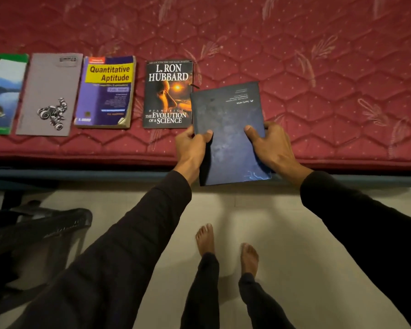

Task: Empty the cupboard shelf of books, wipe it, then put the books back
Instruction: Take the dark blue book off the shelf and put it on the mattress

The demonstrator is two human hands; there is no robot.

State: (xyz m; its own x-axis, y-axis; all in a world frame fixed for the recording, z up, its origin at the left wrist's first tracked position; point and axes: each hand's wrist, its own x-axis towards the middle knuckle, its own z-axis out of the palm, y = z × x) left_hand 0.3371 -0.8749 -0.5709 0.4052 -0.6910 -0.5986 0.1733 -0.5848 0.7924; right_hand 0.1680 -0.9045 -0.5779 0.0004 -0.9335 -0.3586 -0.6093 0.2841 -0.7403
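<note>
Landmark: the black paperback titled "The Evolution of a Science", lying flat on the red quilted mattress.
Held book: a dark blue hardcover book with a starry cover, just right of the black paperback, its far corner overlapping that book's right edge; its near end juts past the mattress edge.
Left hand: grips the blue book's left edge, thumb on the cover.
Right hand: grips its right edge, thumb on the cover.
Left of the landmark, apart: a purple and yellow "Quantitative Aptitude" book, then a grey thin notebook, then a green-edged landscape-cover book.
Below: black plastic chair, bare feet on pale floor.
</note>
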